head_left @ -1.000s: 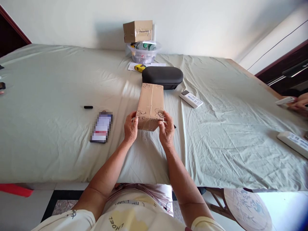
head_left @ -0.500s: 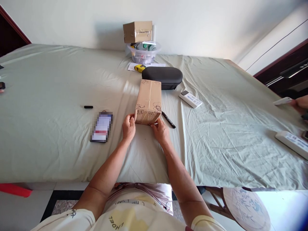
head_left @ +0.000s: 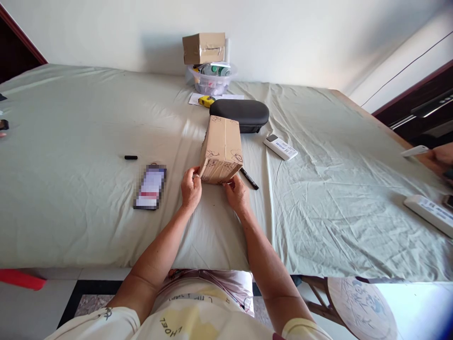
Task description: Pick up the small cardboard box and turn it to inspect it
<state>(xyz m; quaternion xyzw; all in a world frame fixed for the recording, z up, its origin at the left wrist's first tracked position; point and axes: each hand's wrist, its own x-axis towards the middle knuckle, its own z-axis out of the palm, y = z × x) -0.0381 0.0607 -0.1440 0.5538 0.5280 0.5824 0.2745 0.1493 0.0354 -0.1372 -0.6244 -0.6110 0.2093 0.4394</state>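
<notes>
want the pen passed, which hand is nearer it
Right. The right hand is just left of the pen; the left hand is farther left, across the held box.

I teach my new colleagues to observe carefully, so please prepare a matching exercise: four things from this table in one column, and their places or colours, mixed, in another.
Things:
1. cardboard box
2. black marker
3. tape measure
4. rounded case

Places or colours:
A. mostly yellow
B. black, directly behind the box
C. touched by the left hand and right hand
D. slim, lying right of the right hand

Pairs: 1-C, 2-D, 3-A, 4-B
</notes>
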